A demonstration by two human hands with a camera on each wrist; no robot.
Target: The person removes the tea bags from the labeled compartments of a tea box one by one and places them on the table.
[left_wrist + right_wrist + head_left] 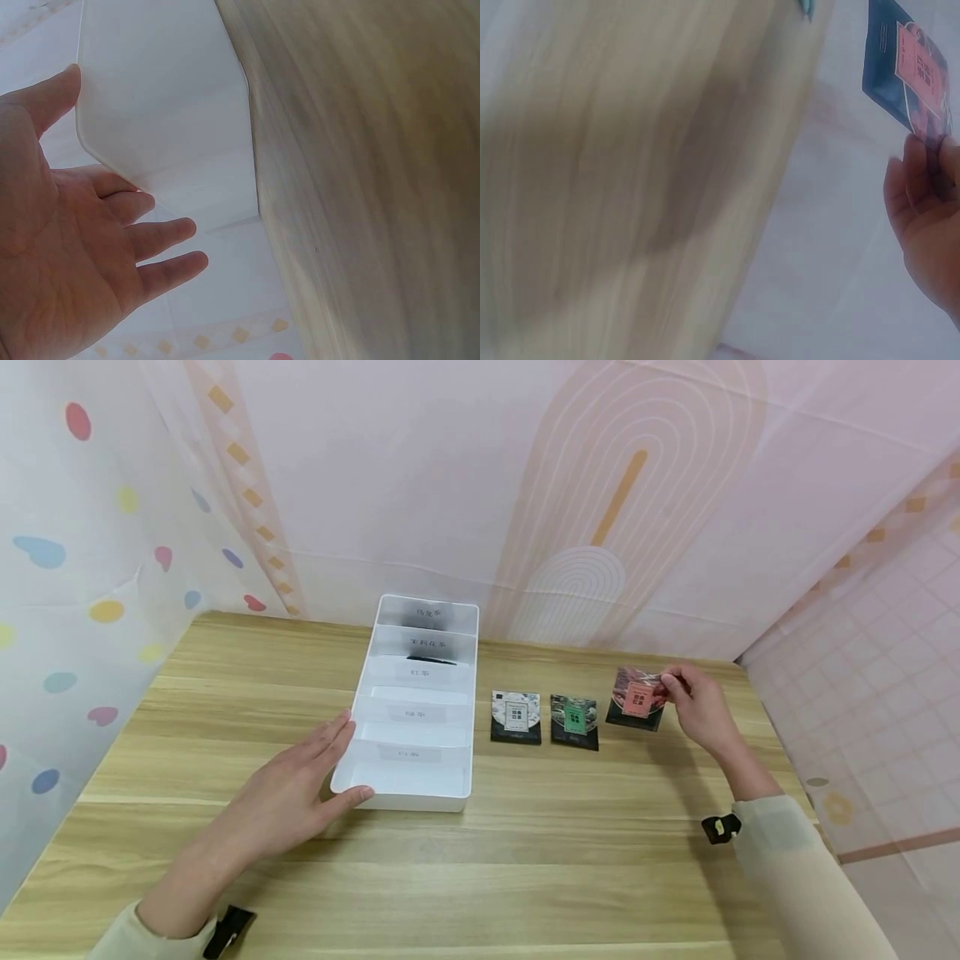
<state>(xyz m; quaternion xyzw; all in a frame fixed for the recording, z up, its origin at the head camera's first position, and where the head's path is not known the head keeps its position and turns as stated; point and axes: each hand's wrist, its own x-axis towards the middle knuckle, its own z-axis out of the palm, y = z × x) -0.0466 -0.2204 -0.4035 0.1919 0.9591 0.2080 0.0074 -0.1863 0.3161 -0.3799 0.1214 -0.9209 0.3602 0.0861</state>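
Note:
My left hand (pixel 297 783) rests against the near left corner of a white divided storage box (pixel 425 803). Its thumb touches the rim in the left wrist view, and the fingers extend loosely along the side wall (pixel 172 120). On the right, my right hand (pixel 699 706) pinches a flat black packet with a pink label (pixel 637 697) by its upper right corner. The right wrist view shows that packet (pixel 911 71) lifted off the wood, held between thumb and fingertips. Left of it lie a green-labelled packet (pixel 574 720) and a white-labelled packet (pixel 516 717).
Small printed labels mark the box's several compartments, and a dark thin item (pixel 431 660) shows in one of them. Everything stands on a wood-grain table (pixel 525 860). Patterned cloth walls (pixel 420 485) border it at the back and both sides.

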